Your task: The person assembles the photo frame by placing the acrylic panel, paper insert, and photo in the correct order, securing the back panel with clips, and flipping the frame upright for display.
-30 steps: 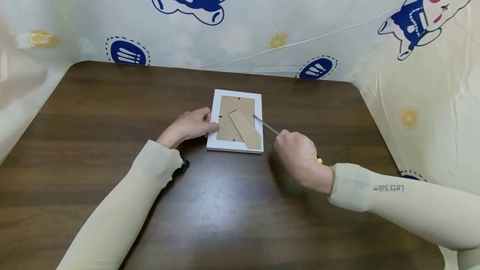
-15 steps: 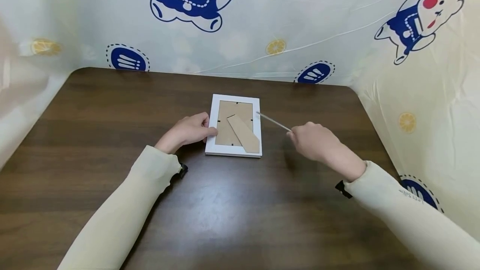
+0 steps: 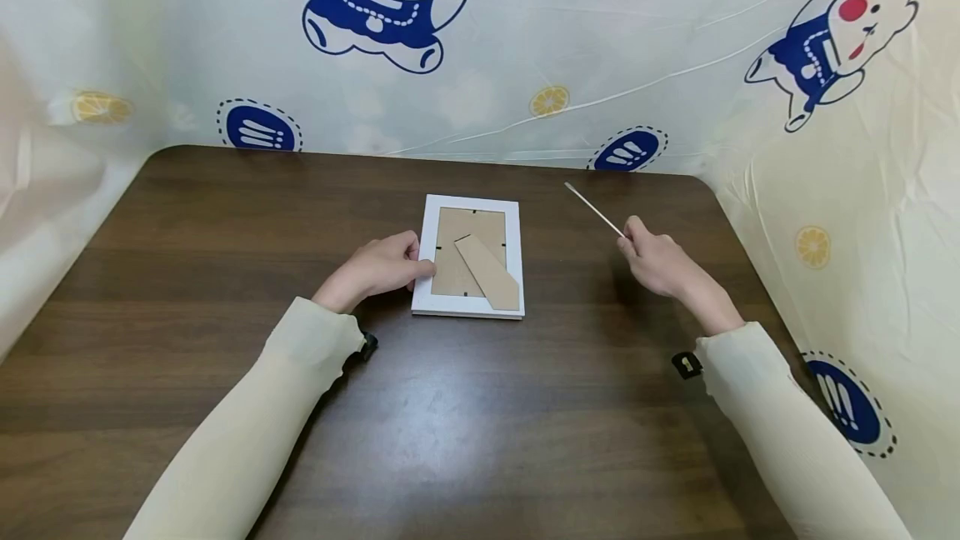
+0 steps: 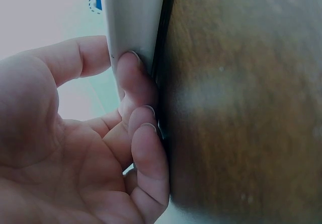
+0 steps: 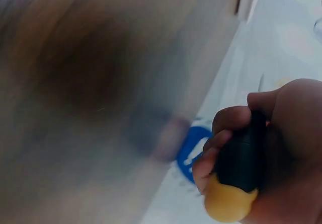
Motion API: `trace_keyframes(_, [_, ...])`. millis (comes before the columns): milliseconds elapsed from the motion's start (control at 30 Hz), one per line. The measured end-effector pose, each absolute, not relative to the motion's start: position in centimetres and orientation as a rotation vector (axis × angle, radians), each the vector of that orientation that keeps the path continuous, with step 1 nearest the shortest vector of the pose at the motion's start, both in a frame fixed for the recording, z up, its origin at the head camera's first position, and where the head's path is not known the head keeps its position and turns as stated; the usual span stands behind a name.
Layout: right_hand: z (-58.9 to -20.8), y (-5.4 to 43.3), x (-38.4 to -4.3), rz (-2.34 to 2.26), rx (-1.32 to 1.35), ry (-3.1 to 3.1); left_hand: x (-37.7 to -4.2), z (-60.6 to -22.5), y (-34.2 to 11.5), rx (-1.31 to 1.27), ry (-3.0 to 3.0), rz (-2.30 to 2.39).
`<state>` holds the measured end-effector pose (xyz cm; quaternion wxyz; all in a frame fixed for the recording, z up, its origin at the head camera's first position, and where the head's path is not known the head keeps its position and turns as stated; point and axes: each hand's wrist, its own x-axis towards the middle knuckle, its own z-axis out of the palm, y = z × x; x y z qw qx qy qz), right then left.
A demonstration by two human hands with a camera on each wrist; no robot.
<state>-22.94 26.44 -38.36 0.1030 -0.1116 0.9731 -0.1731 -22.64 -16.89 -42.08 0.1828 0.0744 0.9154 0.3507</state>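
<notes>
A white picture frame [image 3: 512, 261] lies face down on the table, showing its brown backing board [image 3: 452, 261] and a slanted stand leg [image 3: 491, 277]. Small black tabs dot the board's edges. My left hand [image 3: 378, 263] holds the frame's left side, thumb on the back of the rim; the left wrist view shows fingertips against the frame's white side [image 4: 133, 17]. Off to the right, my right hand [image 3: 658, 261] grips a screwdriver [image 3: 596, 212], its thin shaft pointing up and left, away from the frame. Its black and yellow handle [image 5: 239, 163] fills the palm in the right wrist view.
The dark wooden table [image 3: 420, 423] has rounded far corners. A pale curtain [image 3: 495, 40] printed with cartoon figures and orange slices hangs behind its far edge and along the sides.
My right hand has drawn the screwdriver off the frame's right side, moving right and away from me. My left hand keeps its hold, and the frame stays in place.
</notes>
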Motion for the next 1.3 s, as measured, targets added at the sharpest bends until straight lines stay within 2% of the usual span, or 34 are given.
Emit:
trace_keyframes(233, [-40.6,28.8,-24.6,-0.529,-0.350,2.857,-22.4,-41.7,-16.7,0.187,2.553,0.988])
trace_keyframes(533, [-40.6,29.2,-24.6,-0.513,-0.318,2.783,-21.6,-40.6,-16.3,0.189,2.564,0.980])
trace_keyframes(733, [-40.1,28.9,-25.0,-0.435,-0.253,2.783,-23.2,-42.9,-16.9,0.185,2.569,0.975])
trace_keyframes(867, [-39.7,28.6,-25.0,-0.361,-0.213,2.811,-23.0,-42.5,-16.9,0.210,2.578,0.950])
trace_keyframes(1067, [-38.0,26.5,-24.7,-0.495,-0.278,2.953,-23.3,-43.0,-17.1,0.263,2.625,0.897])
trace_keyframes(1300, [-36.7,20.9,-24.1,-0.828,-0.355,2.884,-23.8,-43.8,-17.7,0.320,2.647,0.820])
